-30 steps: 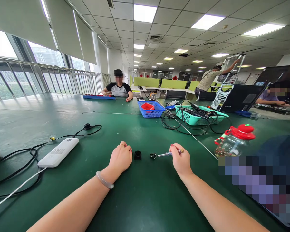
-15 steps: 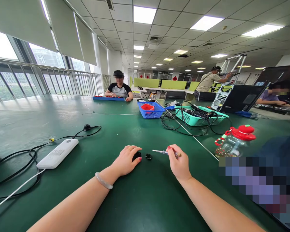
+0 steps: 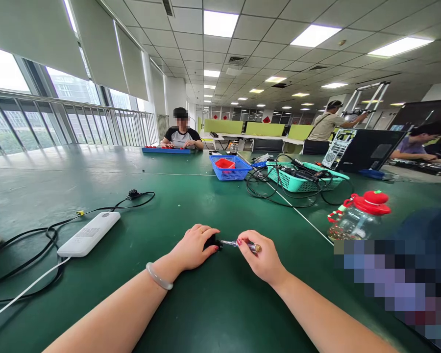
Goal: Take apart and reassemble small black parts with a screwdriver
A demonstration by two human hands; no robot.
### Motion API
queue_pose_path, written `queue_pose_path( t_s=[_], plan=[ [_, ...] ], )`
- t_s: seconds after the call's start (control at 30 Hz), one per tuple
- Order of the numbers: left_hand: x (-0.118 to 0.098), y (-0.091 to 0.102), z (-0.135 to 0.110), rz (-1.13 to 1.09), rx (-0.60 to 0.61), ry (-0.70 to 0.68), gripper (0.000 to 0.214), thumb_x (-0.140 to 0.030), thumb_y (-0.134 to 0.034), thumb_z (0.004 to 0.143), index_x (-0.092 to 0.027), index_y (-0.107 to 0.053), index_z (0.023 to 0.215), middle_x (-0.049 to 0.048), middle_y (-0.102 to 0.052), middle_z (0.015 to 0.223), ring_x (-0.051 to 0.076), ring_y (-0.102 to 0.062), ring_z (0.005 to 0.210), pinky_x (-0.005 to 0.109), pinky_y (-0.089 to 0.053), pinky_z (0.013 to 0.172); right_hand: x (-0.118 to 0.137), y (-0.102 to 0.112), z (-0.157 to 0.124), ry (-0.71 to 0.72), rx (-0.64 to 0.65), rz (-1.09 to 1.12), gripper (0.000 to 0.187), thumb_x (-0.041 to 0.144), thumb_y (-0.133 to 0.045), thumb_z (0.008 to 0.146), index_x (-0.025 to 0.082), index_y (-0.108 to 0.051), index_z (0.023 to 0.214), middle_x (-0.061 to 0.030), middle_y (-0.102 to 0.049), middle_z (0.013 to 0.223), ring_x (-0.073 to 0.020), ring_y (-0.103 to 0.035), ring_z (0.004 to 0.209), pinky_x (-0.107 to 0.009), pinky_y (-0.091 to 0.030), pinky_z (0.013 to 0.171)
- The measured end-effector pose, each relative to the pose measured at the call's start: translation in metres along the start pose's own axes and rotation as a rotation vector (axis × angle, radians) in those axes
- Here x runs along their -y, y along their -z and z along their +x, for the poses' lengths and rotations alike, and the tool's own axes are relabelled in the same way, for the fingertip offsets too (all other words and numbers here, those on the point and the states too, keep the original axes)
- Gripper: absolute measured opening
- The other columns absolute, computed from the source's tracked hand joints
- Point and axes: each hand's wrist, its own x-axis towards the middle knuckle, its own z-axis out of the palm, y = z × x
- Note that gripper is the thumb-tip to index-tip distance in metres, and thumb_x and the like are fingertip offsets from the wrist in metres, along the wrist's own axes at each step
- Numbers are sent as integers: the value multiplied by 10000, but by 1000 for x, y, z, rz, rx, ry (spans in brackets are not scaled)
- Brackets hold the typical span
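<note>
My left hand (image 3: pixel 194 246) rests on the green table, thumb and fingers closed around a small black object (image 3: pixel 210 241) that they mostly cover. Its exact kind cannot be made out. A grey bangle circles that wrist. In my right hand (image 3: pixel 260 255) is a slim screwdriver (image 3: pixel 231 243) with a clear handle and a brass-coloured end, gripped between thumb and fingers. It lies nearly level, its tip pointing left. That tip meets a small black part (image 3: pixel 220 244) beside my left thumb; whether it sits in a screw is too small to tell.
A white power bank (image 3: pixel 90 234) with cables lies left. Blue (image 3: pixel 231 172) and teal (image 3: pixel 297 183) baskets stand ahead, black cables spilling from the teal one. A red-lidded jar (image 3: pixel 360 215) is at right. One person sits across the table; others work at the far right.
My right hand has moved left and slightly down, bringing the screwdriver tip from a gap to the small black part by my left hand. My left hand has barely shifted.
</note>
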Motion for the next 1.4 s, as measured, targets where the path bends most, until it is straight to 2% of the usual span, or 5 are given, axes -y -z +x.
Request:
queue_pose_path(
  t_s=[0.3, 0.6, 0.8, 1.0, 1.4],
  plan=[
    [-3, 4, 0, -17, 35, -15, 354, -466, -489, 893, -292, -570, 1192, 47, -628, 1209, 264, -492, 1177, 477, -401, 1043, -8, 2, 0, -95, -138, 28, 266, 343, -457, 914, 205, -566, 715, 7, -565, 597, -122, -504, 530, -232, -396, 518],
    [-8, 7, 1, -64, 26, -41, 225, -397, -495, 887, -262, -614, 1021, 37, -653, 1078, 236, -533, 1070, 434, -430, 991, -12, 0, 1, -135, -170, 62, 302, 379, -456, 916, 196, -568, 704, 20, -524, 555, -114, -476, 503, -231, -386, 511],
    [-8, 7, 0, -26, 47, -45, 341, -448, -566, 841, -282, -596, 1137, 50, -634, 1092, 242, -539, 1022, 424, -442, 954, -13, 0, 1, -136, -156, 63, 315, 387, -448, 921, 196, -564, 698, 21, -522, 551, -113, -474, 500, -231, -381, 510],
    [-7, 7, -1, 7, 72, -38, 452, -499, -540, 850, -302, -560, 1257, 63, -626, 1071, 247, -546, 1015, 416, -440, 947, -13, -1, 1, -149, -131, 54, 314, 389, -447, 918, 198, -559, 695, 22, -521, 550, -113, -472, 501, -228, -379, 510],
    [-11, 8, -1, 46, 85, -41, 451, -511, -565, 828, -316, -559, 1235, 54, -611, 1056, 252, -541, 1002, 433, -425, 957, -11, -1, 2, -153, -131, 44, 304, 387, -459, 906, 199, -565, 692, 22, -528, 548, -110, -463, 488, -224, -372, 491]
  ],
)
